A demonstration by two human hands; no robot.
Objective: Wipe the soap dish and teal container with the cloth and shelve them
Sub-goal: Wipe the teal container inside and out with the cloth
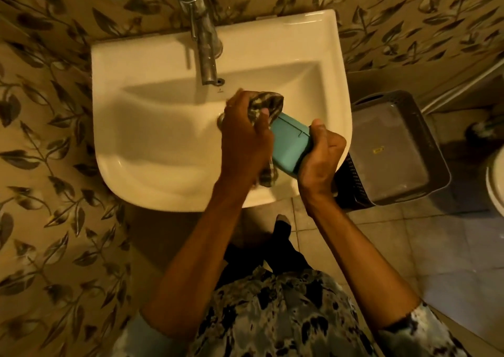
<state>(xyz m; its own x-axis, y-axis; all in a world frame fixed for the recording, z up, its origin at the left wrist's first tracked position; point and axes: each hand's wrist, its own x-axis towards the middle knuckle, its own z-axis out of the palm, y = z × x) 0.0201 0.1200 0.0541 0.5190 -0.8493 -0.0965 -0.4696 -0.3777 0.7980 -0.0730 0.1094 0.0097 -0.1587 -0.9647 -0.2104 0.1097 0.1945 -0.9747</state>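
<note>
Over sink (152,56), hands (245,138) (319,160) hold cloth (266,103) against teal container (289,144).

White sink (163,149) up against the leafy wall, chrome tap (207,54) standing on its back ledge. Right of the sink, a dark basket (351,185) sits on the tiled floor (409,247).

Dim amber light washes a wide-angle view: soft glare sits on the far right rim of the sink (313,27), the faucet (207,54) throws a thin shadow to its left, and the edges bow and soften.
</note>
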